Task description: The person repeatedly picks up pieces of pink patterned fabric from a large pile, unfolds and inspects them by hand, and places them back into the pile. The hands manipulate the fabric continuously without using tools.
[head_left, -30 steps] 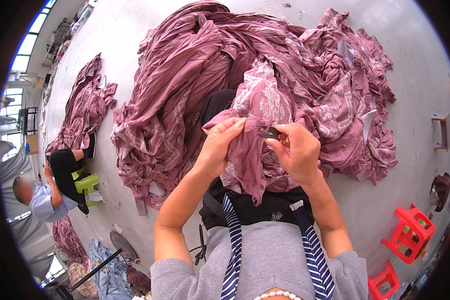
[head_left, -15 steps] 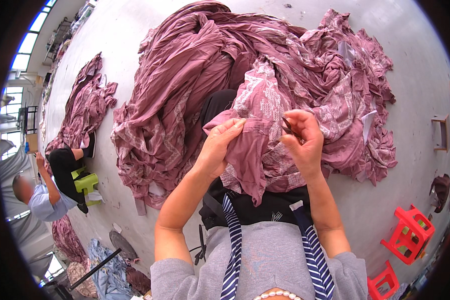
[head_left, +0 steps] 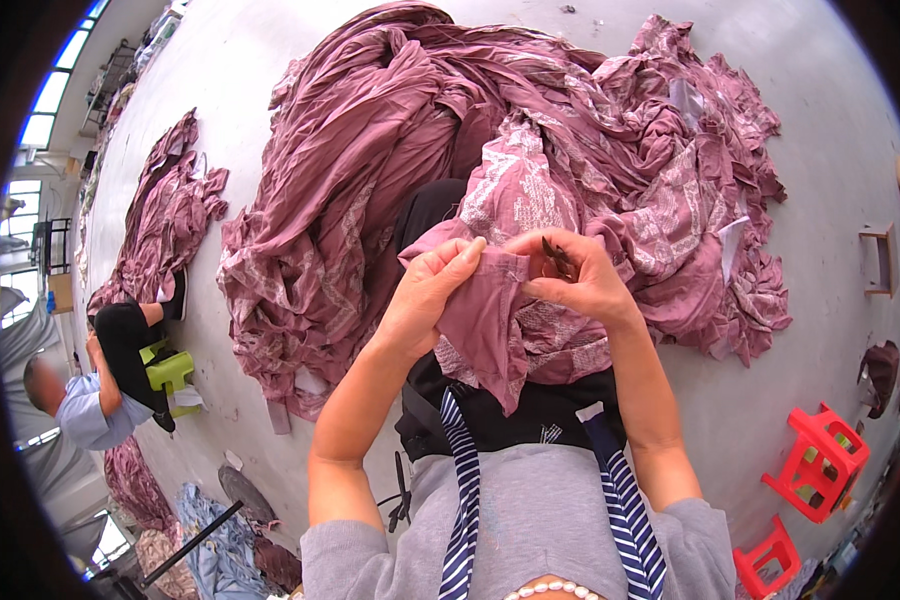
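A mauve-pink cloth (head_left: 485,325) with white patterned bands lies over my lap, one hemmed corner raised between my hands. My left hand (head_left: 422,300) pinches its edge between thumb and fingers. Close beside it, my right hand (head_left: 588,285) is closed around small dark thread snips (head_left: 558,258), whose blades point up and away from me. The fingertips of that hand also meet the cloth's edge, though whether they grip it I cannot tell. Beyond my knees spreads a large heap of the same cloth (head_left: 370,150), joined to the piece in my hands.
Red plastic stools (head_left: 815,465) stand at the lower right. On the left, another person (head_left: 95,405) sits on a green stool (head_left: 172,372) by a smaller cloth heap (head_left: 165,215). Blue cloth (head_left: 215,530) and a black pole (head_left: 195,540) are at the lower left.
My right hand has moved left with the snips, reaching the cloth edge beside my left hand. The seated person's arm has lowered toward the knees.
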Available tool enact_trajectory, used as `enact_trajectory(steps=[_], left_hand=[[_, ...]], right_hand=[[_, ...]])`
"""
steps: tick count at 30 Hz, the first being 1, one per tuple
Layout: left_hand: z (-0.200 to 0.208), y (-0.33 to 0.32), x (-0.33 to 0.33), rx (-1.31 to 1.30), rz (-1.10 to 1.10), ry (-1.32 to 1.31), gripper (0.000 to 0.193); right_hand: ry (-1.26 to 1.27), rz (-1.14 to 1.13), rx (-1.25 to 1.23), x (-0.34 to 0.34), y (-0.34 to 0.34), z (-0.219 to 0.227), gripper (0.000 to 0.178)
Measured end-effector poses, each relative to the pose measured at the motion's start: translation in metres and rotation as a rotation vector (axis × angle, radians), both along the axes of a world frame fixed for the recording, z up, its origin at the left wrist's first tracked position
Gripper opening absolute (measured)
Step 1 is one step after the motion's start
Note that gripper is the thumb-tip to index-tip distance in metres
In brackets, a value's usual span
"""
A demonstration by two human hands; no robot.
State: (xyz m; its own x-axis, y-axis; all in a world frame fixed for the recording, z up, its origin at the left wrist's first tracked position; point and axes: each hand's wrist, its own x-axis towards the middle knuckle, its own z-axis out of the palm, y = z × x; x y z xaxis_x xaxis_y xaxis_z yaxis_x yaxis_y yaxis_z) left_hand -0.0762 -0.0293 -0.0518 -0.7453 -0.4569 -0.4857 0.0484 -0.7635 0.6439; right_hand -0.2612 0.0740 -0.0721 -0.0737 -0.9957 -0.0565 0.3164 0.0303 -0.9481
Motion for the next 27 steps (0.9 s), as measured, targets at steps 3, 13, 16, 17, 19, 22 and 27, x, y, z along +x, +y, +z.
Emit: enact_trajectory(steps=[3,13,16,17,19,22,27], left_hand=[[0.011,0.002,0.005,-0.507,-0.086,-0.15,0.013],[0.007,0.008,0.005,-1.942,0.145,-0.073,0.019],[0.004,0.007,0.006,-2.07,0.117,-0.051,0.019],[0.004,0.007,0.005,-2.075,0.107,-0.047,0.019],[0.003,0.007,0.003,-2.071,0.089,-0.031,0.02],[0.003,0.008,-0.001,-2.064,0.066,0.0,0.021],[0.003,0.009,-0.002,-2.091,0.028,0.037,0.021]], right_hand=[[0.221,-0.098,-0.025,0.005,0.004,-0.01,0.016],[0.546,-0.404,-0.379,0.012,0.006,-0.007,0.027],[0.439,-0.319,-0.228,0.012,0.014,0.002,0.032],[0.463,-0.321,-0.252,0.013,0.014,0.006,0.032],[0.514,-0.327,-0.301,0.016,0.013,0.014,0.033],[0.612,-0.31,-0.487,0.015,0.012,0.009,0.031],[0.4,-0.306,-0.238,0.012,0.019,0.014,0.015]])
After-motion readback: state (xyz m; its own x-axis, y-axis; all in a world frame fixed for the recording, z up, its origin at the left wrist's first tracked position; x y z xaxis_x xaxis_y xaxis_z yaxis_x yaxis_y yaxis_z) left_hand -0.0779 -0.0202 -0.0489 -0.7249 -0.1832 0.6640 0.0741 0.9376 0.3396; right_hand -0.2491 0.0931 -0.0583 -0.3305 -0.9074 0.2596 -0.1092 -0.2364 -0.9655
